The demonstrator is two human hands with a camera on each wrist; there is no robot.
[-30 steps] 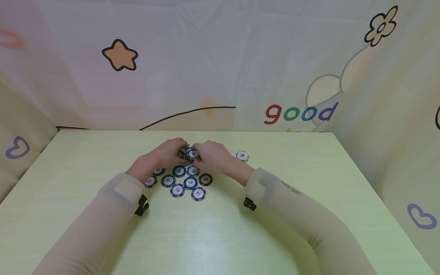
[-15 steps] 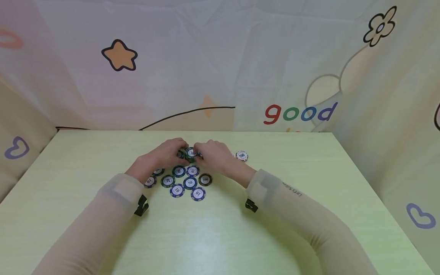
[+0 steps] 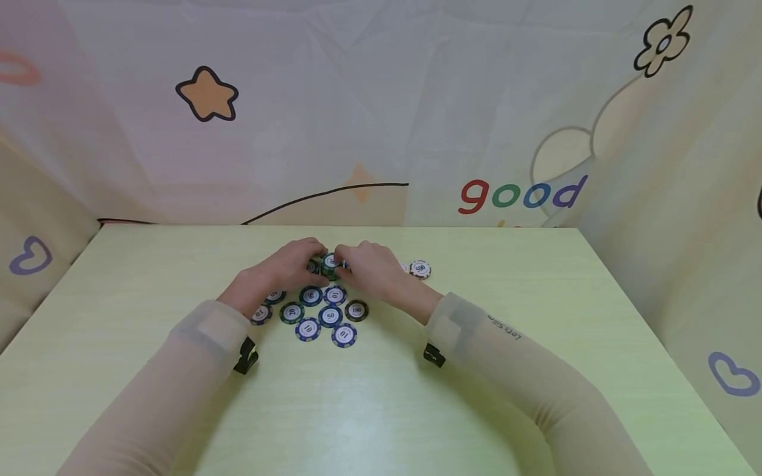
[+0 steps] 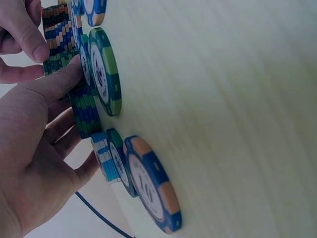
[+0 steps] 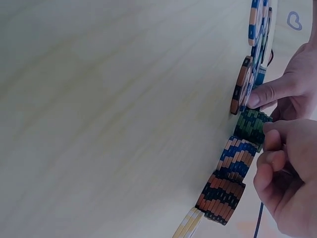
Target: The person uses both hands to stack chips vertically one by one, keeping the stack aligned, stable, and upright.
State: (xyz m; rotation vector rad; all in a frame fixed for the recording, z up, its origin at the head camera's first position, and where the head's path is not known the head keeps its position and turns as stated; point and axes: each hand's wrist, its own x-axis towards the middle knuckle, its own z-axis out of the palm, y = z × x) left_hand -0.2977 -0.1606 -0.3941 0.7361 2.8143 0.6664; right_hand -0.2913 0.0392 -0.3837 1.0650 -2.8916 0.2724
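A stack of green poker chips stands between the two hands, upright on the table. My left hand grips it from the left, the thumb at its near side. From the right, the curled thumb and finger of my right hand pinch its upper edge, also seen in the right wrist view, where the green stack shows evenly layered chips. A second green-and-blue chip stack stands beside the left hand's fingers. The right hand partly hides the blue-and-tan stack next to the green one.
Several loose poker chips lie flat nearer the person. A brown-and-black stack and a yellowish stack continue the row rightward. A white 500 chip shows right of the right hand. A patterned curtain hangs behind the table.
The right hand held a green chip at the stack's right a second ago. It has shifted slightly right, and the chip now sits level on the stack. The left hand has stayed in place.
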